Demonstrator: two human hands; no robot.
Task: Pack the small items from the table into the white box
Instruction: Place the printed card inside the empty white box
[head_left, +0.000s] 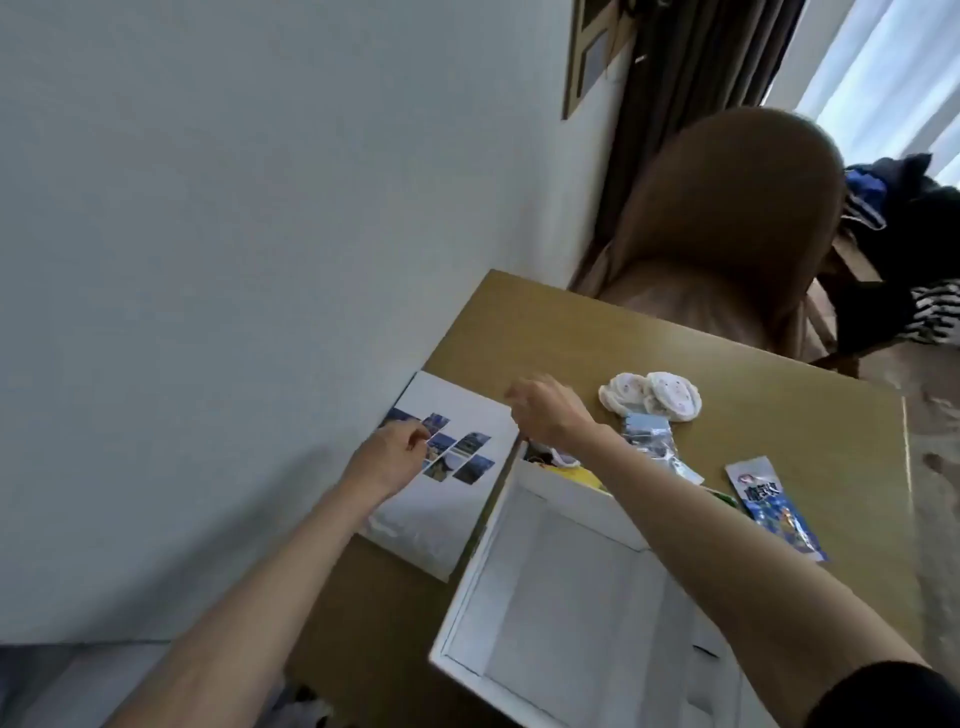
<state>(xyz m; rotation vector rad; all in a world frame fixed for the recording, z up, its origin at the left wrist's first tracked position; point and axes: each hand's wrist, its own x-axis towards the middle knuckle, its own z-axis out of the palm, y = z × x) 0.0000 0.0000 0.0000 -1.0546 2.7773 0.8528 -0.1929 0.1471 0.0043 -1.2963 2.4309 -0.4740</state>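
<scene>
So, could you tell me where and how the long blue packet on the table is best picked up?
Pinch the blue packet across its narrow width near the middle, coming down from above. It lies flat and long on the table, right of the white box, with bare table along its right edge.

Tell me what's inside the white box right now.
The near part of the white box looks bare. At its far end something yellow and dark shows; the right hand and forearm cover the rest.

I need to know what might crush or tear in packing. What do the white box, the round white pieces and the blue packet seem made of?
White box: likely matte cardboard, with flat stiff walls and crisp folded edges.
Round white pieces: probably soft fabric; the edges look puffy and wrinkled.
Blue packet: seems to be glossy printed plastic film, catching the light.
</scene>
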